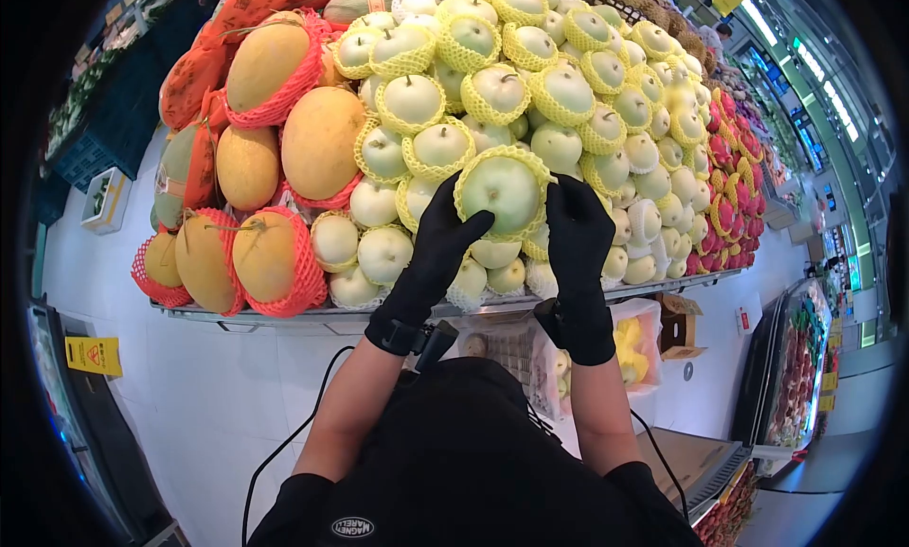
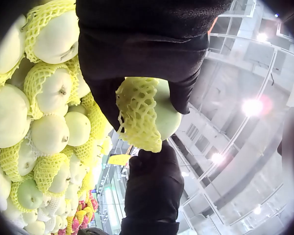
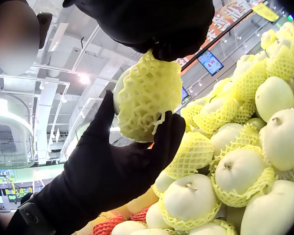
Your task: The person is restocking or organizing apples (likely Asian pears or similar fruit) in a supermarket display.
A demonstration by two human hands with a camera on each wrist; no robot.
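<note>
A round, pale green melon (image 1: pixel 500 189) in a yellow foam net (image 2: pixel 139 115) is held up in front of the fruit pile. My black-gloved left hand (image 1: pixel 437 249) grips it from the left, thumb across its near face and fingers behind. On the opposite side my gloved right hand (image 1: pixel 579 233) pinches the edge of the net, its fingers curled in. The right wrist view shows the net stretched toward the right hand (image 3: pixel 157 29), while the left hand (image 3: pixel 122 164) cups the melon from below. Part of the melon's skin is bare on the thumb side.
Pale melons (image 1: pixel 412 100) in foam nets are heaped behind. Large yellow melons (image 1: pixel 322 142) in red nets lie left, dragon fruit (image 1: pixel 729 183) right. The display's metal front edge (image 1: pixel 492 306) runs below my hands. A crate (image 1: pixel 507 358) and a lined box (image 1: pixel 649 334) stand on the floor.
</note>
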